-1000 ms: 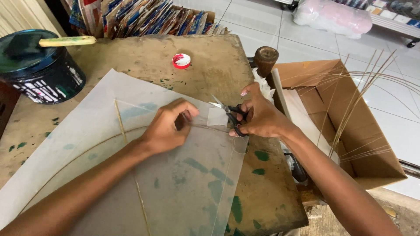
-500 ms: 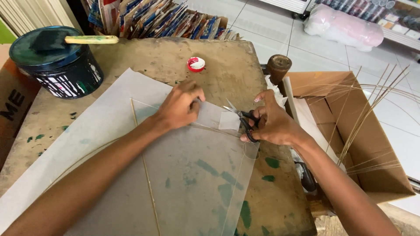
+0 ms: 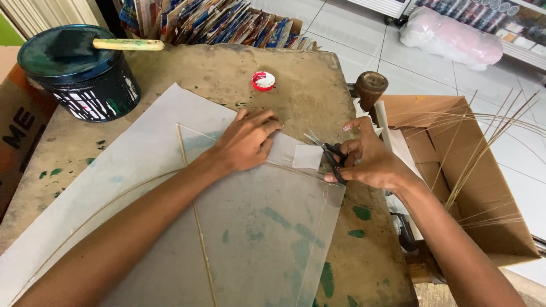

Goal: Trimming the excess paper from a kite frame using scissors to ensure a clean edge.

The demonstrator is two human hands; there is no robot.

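While left hand [image 3: 245, 141] presses flat, open, on translucent thin paper sheet [image 3: 170, 216], right hand [image 3: 367, 161] grips black-handled metal scissors [image 3: 330, 154] at 3 o'clock, thin bamboo sticks [image 3: 193, 210] underneath, worn wooden table [image 3: 227, 68].

A worn, paint-flecked wooden table [image 3: 187, 74] stands on a pale tiled floor [image 3: 364, 34].

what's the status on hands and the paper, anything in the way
Left hand flat on translucent paper sheet, open. Right hand grips black scissors at the sheet's corner. Thin stick frame under sheet; nothing blocking.
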